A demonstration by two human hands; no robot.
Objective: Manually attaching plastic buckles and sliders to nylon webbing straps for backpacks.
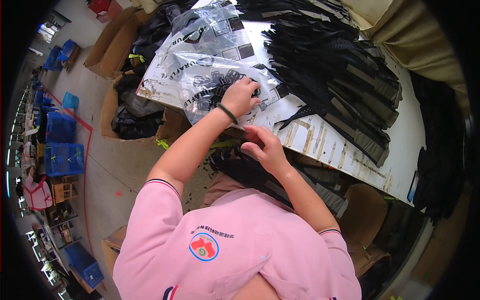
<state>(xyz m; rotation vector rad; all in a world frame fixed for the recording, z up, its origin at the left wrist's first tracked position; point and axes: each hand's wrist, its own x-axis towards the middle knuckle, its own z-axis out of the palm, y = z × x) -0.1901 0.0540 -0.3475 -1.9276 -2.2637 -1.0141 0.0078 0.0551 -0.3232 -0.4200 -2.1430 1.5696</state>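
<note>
A clear plastic bag (pixel 186 76) with dark printing lies on the white table and holds several small black plastic buckles (pixel 204 104). My left hand (pixel 241 97), with a dark green bangle at its wrist, is at the bag's opening. Its fingers are curled, and a black plastic buckle (pixel 256 93) shows between fingertips and thumb. Just in front of the table edge, my right hand (pixel 266 148) is closed, thumb and fingers bent toward each other. Whatever it may hold is too small to make out. Black straps (pixel 235 162) hang over my lap below it.
Piles of black mesh straps with grey ends (pixel 340 80) cover the right of the table (pixel 312 135). Cardboard boxes (pixel 110 112) with black material stand at the left. Blue crates (pixel 64 159) line the far left floor. A brown chair (pixel 362 212) is at the right.
</note>
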